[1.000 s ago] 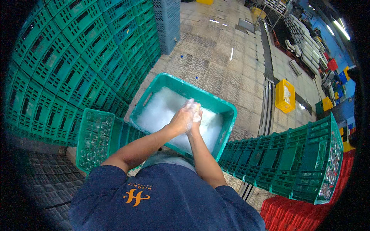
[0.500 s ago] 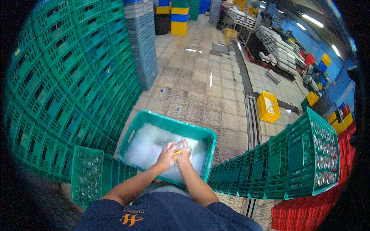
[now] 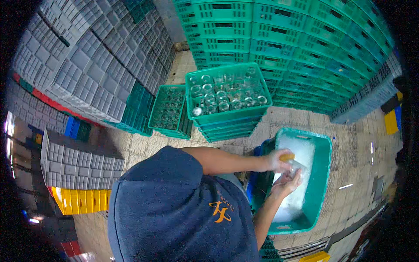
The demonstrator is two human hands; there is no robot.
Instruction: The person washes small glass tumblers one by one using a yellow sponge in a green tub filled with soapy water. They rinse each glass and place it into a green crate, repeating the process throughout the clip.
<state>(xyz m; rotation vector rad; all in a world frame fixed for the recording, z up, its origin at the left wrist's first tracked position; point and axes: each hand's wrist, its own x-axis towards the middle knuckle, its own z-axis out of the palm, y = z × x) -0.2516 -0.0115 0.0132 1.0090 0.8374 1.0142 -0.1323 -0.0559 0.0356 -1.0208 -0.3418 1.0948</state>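
Head view: right of centre, over a green tub [image 3: 321, 187] with white foam [image 3: 301, 150] in it, both hands work close together; the left hand [image 3: 275, 161] is closed around a yellow sponge [image 3: 286, 157], while the right hand [image 3: 286, 184] grips a clear glass [image 3: 296, 166], partly hidden by fingers, just below and beside the sponge; whether sponge and glass touch, I cannot tell.

The likeliest trouble, as I judge it, is a slip; wet fingers and suds would leave little friction on smooth glass, so a hard push from the sponge could twist it out of the right hand; it could then knock the tub wall and chip, or sink under foam that hides its edges, where a reaching hand could be cut.

At upper centre, a green crate [image 3: 231, 117] holds rows of glassware [image 3: 209, 98], atop a stack of crates; a lower crate [image 3: 173, 133] of glassware stands just to its left; a bump from the left elbow, should the body turn, could rattle the upper rows.
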